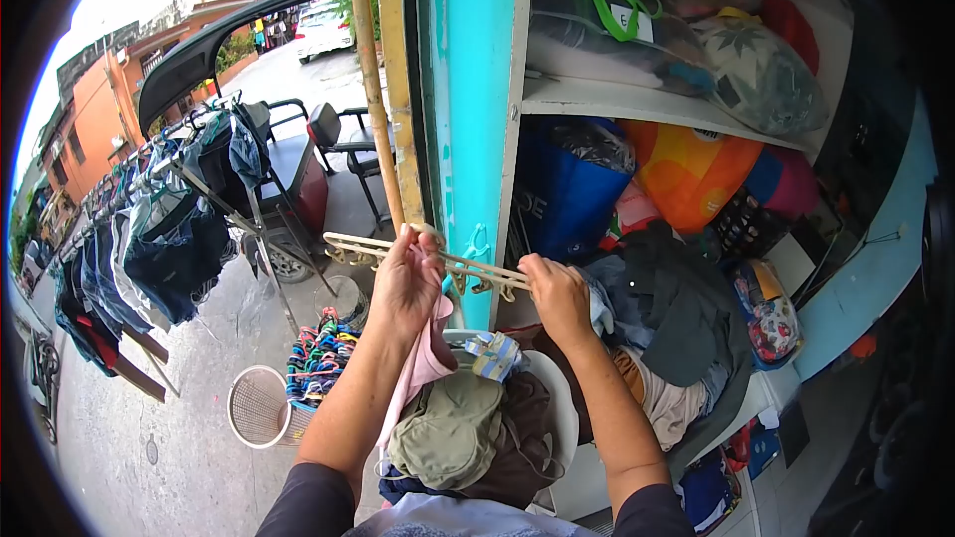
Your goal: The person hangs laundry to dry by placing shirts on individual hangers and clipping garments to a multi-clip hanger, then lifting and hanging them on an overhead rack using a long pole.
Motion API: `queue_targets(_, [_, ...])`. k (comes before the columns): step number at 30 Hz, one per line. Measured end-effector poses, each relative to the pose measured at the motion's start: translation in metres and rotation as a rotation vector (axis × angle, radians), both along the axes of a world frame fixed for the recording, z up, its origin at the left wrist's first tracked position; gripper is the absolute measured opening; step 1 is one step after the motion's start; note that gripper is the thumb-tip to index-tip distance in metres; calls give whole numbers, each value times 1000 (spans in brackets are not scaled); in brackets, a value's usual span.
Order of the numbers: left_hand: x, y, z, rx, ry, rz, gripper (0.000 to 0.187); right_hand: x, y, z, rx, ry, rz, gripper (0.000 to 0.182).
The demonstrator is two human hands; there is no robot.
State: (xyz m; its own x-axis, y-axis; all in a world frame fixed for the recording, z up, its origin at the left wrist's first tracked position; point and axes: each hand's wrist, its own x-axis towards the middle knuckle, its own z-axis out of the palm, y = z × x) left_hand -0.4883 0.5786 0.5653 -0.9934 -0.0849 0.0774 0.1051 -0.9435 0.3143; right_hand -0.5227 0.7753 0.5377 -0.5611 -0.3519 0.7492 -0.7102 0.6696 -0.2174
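A beige plastic clip hanger (477,270) is held roughly level in front of me, with small clips along its bar. My left hand (410,283) is closed around its middle, and a pink cloth (423,363) hangs just below those fingers. Whether a clip bites the cloth is hidden. My right hand (559,298) pinches the hanger's right end. Near the bar shows a turquoise clip (477,242). Below my hands, a pale tub (559,388) holds an olive garment (453,428), a dark brown garment (522,428) and a small patterned cloth (494,355).
Left, a metal rack (264,239) carries many hung clothes (174,249). A basket (257,406) stands by a bundle of colourful hangers (323,358). A wooden pole (378,99) rises beside a turquoise post (473,70). Right are stuffed shelves (676,104) and piled clothes (676,308).
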Motion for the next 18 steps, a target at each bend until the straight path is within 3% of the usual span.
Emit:
queue_targets(1, [-2,8,10,-22,10,-45,10,-9,5,4,-124,-23,-11,11])
queue_targets(3, [-7,15,14,-68,88,-49,6,-20,14,18,-99,33,-98,16])
queue_targets(5, [-15,18,24,-63,135,-48,3,-18,15,33,-21,-29,-62,20])
queue_targets(7, [-25,19,39,-11,205,-78,4,-20,10,35,229,230,-40,26])
queue_targets(9, [-27,20,54,-62,182,-111,8,-24,11,40,206,175,-59,27])
queue_targets(13, [-27,17,67,-257,123,-163,28,-46,36,64,69,-174,-108,28])
queue_targets(18, [-23,-2,68,-776,153,-317,38,-67,51,93,136,-402,-115,35])
